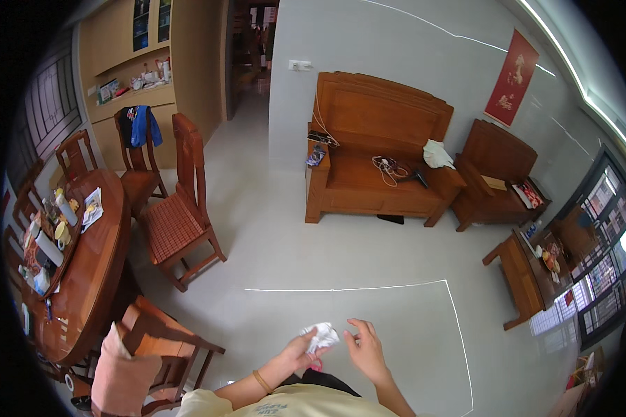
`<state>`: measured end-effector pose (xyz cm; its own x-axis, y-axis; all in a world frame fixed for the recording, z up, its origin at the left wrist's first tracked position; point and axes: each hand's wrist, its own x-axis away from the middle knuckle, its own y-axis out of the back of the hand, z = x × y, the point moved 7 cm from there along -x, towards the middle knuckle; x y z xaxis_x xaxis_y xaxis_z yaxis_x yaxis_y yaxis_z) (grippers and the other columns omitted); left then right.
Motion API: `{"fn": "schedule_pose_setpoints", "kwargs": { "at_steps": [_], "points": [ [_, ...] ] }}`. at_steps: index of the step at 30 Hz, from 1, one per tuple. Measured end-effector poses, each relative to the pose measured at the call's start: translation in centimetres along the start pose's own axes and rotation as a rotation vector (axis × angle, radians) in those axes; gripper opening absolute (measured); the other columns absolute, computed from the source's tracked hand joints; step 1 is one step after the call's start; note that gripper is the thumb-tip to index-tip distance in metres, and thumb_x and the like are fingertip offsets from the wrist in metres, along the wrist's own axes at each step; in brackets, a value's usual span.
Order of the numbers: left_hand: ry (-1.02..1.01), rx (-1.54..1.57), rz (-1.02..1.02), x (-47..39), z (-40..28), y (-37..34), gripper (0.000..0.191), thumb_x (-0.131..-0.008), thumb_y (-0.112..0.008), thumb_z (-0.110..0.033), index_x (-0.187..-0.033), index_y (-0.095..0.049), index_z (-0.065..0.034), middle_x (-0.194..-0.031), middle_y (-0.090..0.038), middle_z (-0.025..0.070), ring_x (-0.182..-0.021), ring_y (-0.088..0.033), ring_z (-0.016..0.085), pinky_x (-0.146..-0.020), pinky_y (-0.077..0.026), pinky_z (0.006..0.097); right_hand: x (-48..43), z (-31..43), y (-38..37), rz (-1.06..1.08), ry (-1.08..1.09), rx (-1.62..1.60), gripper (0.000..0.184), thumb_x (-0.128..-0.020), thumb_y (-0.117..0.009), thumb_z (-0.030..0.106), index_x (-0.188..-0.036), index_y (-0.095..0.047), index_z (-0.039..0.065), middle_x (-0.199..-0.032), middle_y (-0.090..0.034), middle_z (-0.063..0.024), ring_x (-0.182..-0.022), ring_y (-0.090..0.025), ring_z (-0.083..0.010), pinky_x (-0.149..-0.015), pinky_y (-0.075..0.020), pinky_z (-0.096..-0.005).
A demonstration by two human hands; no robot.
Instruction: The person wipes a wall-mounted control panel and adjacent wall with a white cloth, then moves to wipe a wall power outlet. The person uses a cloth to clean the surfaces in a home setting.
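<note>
In front of my body, my left hand (298, 348) grips a crumpled white tissue-like bundle (324, 337), most of which sticks out past the fingers. What the bundle is made of is too small to tell for sure. My right hand (364, 348) is raised just to the right of it, fingers apart and curled, holding nothing and not touching the bundle. Below both hands the grey tiled floor (391, 307) shows, with a bit of a pink slipper (317, 365) by the left wrist.
To the left stand a round wooden table (101, 250) with bottles and cups, a wooden chair (175, 224), and another chair (161, 333) with a pink cloth (125, 375). Ahead is a wooden bench (381, 177) bearing cables and a hair dryer (417, 177). A low table (527, 281) stands right.
</note>
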<state>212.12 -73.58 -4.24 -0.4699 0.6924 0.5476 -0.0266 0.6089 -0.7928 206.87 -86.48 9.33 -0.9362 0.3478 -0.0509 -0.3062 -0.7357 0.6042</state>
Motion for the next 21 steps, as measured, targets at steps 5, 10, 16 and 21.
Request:
{"fn": "schedule_pose_setpoints", "kwargs": {
  "at_steps": [5,10,16,21],
  "points": [
    [-0.322,0.143,-0.103,-4.0,-12.9,-0.7,0.031,-0.101,-0.043,-0.022,-0.123,-0.053,-0.0021,-0.119,-0.060,0.0154,-0.113,-0.058,0.030,-0.098,-0.050,0.0416,-14.6,1.2,-1.0,0.137,0.195,0.037,0.028,-0.091,-0.060,0.016,-0.117,-0.057,0.005,-0.119,-0.053,-0.0131,-0.089,-0.065,-0.0233,-0.072,-0.0541,-0.0327],
    [-0.419,0.389,-0.268,-9.0,-21.1,6.3,0.029,-0.100,-0.045,-0.023,-0.117,-0.056,-0.0019,-0.114,-0.062,0.0152,-0.109,-0.059,0.030,-0.099,-0.048,0.0442,-27.4,1.8,-6.7,0.304,0.242,0.040,0.028,-0.093,-0.059,0.020,-0.118,-0.058,0.007,-0.124,-0.050,-0.0123,-0.095,-0.063,-0.0238,-0.076,-0.0537,-0.0329],
    [-0.426,0.368,-0.321,-18.0,-35.1,6.4,0.023,-0.095,-0.049,-0.011,-0.115,-0.056,-0.0022,-0.111,-0.061,0.0134,-0.107,-0.059,0.030,-0.098,-0.047,0.0454,-42.0,4.7,-12.0,0.403,0.254,0.045,0.029,-0.093,-0.058,0.024,-0.118,-0.058,0.010,-0.128,-0.048,-0.0131,-0.098,-0.062,-0.0278,-0.080,-0.0520,-0.0354],
    [-0.370,0.192,-0.239,-26.6,-48.5,-2.9,0.025,-0.090,-0.056,-0.007,-0.115,-0.057,-0.0026,-0.110,-0.062,0.0105,-0.108,-0.058,0.027,-0.099,-0.047,0.0420,-54.9,6.5,-11.3,0.197,0.339,0.099,0.026,-0.092,-0.059,0.021,-0.115,-0.061,0.009,-0.127,-0.051,-0.0137,-0.094,-0.064,-0.0268,-0.079,-0.0533,-0.0348]
  ]
}}
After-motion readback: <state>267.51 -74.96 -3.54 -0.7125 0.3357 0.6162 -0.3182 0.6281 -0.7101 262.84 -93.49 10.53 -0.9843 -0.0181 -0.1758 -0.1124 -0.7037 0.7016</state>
